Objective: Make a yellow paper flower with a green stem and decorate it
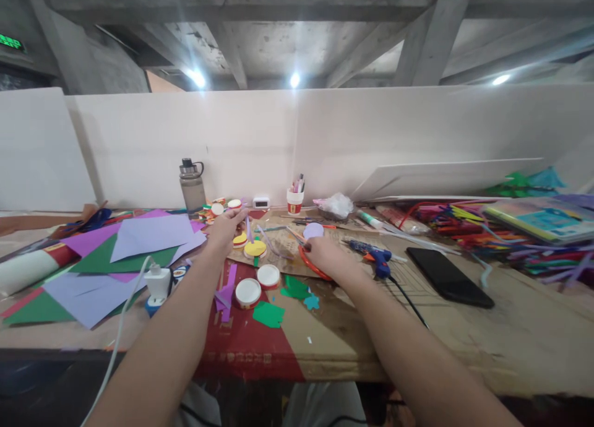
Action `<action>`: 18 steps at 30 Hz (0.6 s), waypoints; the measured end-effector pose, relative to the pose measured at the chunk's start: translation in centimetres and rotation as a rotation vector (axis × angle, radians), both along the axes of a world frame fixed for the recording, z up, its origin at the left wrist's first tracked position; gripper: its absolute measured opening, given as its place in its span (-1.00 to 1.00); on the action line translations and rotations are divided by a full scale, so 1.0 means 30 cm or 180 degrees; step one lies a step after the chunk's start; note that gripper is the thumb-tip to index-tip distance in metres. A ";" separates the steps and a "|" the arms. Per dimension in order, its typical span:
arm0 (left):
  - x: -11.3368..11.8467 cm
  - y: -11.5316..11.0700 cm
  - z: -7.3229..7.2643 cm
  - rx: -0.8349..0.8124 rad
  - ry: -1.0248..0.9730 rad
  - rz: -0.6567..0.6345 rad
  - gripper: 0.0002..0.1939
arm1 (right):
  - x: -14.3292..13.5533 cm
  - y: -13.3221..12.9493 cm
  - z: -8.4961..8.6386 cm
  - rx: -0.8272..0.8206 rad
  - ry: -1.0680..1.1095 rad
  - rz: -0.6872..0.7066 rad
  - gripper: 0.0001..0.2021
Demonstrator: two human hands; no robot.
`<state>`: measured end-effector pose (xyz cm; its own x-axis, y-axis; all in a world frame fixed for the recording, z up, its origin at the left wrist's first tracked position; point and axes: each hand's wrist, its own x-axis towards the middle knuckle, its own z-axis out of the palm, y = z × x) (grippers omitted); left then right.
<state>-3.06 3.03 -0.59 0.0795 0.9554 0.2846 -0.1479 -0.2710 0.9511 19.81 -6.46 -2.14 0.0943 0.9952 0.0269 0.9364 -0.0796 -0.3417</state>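
My left hand (227, 229) is closed, fingertips pinching a thin lilac paper strip (249, 229) that hangs over the yellow-topped round pieces (255, 248). In my right hand (327, 254) is a pair of scissors with red handles (315, 267); its blades point up and left towards the strip. Beside them a curled lilac strip (271, 244) lies across the cardboard. A lilac paper disc (314, 230) shows just beyond my right hand. Nearer to me are two white-topped round lids (248, 293), green paper scraps (268, 314) and purple strips (226, 294).
Coloured paper sheets (151, 236) and a white charger plug (158, 281) lie on the left. At the back stand a bottle (192, 185) and a cup of pens (295, 201). A blue glue gun (378, 258), a black phone (449, 276) and pipe cleaners (464, 229) are on the right.
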 end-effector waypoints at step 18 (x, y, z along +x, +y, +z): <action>0.039 -0.048 0.031 -0.0169 -0.1212 0.0006 -0.70 | -0.110 0.052 -0.009 0.0336 -0.0473 0.0723 -0.75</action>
<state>-1.90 1.59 0.36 -0.0241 0.9696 0.2436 -0.4929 -0.2235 0.8409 16.49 -4.91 -2.40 -0.1433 0.9813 0.1283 0.9666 0.1666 -0.1946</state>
